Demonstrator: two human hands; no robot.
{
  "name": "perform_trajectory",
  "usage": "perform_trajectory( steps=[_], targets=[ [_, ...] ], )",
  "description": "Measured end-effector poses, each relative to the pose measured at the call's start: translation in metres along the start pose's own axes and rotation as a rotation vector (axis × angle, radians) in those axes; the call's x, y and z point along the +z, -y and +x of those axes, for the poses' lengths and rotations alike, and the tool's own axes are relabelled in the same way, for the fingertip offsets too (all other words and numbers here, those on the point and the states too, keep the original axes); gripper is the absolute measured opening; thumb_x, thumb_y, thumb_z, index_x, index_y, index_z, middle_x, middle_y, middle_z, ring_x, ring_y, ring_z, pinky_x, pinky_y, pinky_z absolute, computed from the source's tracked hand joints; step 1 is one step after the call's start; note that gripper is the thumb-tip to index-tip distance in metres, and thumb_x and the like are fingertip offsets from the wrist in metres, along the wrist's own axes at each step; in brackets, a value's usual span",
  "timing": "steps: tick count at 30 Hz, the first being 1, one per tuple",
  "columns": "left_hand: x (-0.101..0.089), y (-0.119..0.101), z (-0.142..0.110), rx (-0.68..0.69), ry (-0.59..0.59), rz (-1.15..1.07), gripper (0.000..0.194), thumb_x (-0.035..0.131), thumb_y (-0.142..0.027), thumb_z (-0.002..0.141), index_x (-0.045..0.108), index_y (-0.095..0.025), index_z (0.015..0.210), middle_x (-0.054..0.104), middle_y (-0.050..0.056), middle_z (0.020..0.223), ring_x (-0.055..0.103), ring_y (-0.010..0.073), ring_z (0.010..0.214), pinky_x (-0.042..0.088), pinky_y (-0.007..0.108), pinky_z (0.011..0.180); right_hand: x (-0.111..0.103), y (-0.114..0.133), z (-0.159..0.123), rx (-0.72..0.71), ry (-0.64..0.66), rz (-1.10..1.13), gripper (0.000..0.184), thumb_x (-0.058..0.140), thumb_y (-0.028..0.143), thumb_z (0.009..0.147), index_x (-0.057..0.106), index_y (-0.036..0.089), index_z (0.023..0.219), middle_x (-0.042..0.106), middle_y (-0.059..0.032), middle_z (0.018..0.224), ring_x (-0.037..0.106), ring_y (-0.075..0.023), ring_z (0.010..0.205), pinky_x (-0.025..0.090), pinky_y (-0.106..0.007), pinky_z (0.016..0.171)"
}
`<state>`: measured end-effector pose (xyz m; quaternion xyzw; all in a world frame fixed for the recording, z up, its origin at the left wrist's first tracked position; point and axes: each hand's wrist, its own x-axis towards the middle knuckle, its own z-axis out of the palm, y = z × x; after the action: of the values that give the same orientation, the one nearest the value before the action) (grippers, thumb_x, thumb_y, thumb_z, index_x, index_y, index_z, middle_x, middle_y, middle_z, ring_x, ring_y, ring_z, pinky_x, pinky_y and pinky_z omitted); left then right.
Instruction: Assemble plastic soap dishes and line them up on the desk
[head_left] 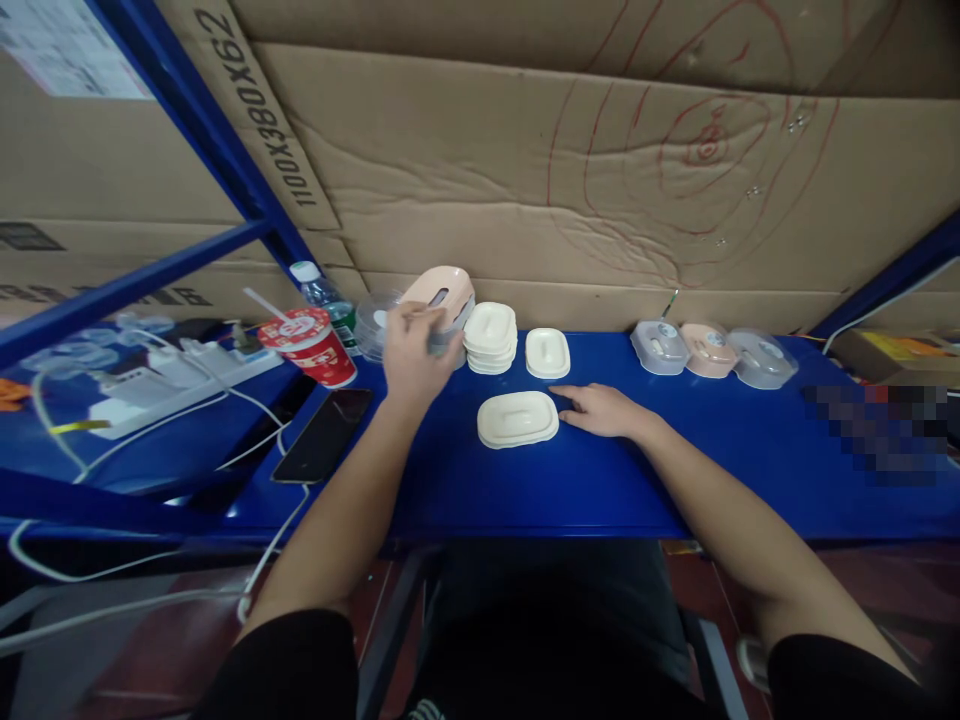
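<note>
My left hand [411,356] is raised at the back left of the blue bench [570,480], fingers closed on the front of a pink oval plastic shell [441,290] tilted on its edge. My right hand [600,409] lies flat on the bench, fingers stretched out, fingertips beside a cream oval tray [517,419] lying alone in the middle. Behind it stand a stack of cream trays [490,338] and a single cream tray [547,353].
A red paper cup with a straw [310,344], a water bottle [324,296] and a dark phone [324,434] on a white cable lie at left. A power strip [180,375] sits far left. Grey, pink and clear oval cases [711,351] line the back right. Cardboard [600,170] walls the rear.
</note>
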<state>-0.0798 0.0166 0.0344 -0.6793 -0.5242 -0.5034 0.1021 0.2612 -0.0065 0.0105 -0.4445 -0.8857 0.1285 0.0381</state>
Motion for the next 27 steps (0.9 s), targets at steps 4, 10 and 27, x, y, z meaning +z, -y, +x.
perform_trajectory(
  steps=[4,10,27],
  targets=[
    [0.000,0.029,0.008,-0.120,-0.114,0.076,0.062,0.083,-0.051,0.079,0.068,-0.020,0.131,0.047,0.021,0.156,0.046,0.0442,0.147,0.037,0.063,0.122,-0.001,0.001,0.000,0.004,0.000,0.011,0.057,0.060,0.038,0.101,0.060,0.018,0.154,0.082,-0.0087,0.098,0.077,-0.0284,0.096,0.055,-0.038,0.081],
    [0.013,0.046,0.007,-0.140,-0.002,-0.059,0.038,0.075,-0.045,0.088,0.068,-0.022,0.118,0.062,0.017,0.145,0.054,0.0357,0.145,0.041,0.058,0.122,0.001,-0.001,0.001,-0.016,-0.013,0.025,0.054,0.061,0.040,0.101,0.062,0.020,0.151,0.082,-0.0074,0.096,0.077,-0.0277,0.092,0.055,-0.038,0.078],
    [-0.007,-0.022,-0.005,0.266,0.635,-0.543,0.038,0.088,-0.049,0.079,0.075,-0.023,0.104,0.073,0.013,0.133,0.069,0.0279,0.125,0.057,0.051,0.109,0.000,-0.006,0.006,-0.044,-0.427,0.455,0.073,0.060,0.040,0.100,0.037,0.025,0.168,0.070,-0.0145,0.145,0.078,-0.0234,0.086,0.063,-0.045,0.085]
  ],
)
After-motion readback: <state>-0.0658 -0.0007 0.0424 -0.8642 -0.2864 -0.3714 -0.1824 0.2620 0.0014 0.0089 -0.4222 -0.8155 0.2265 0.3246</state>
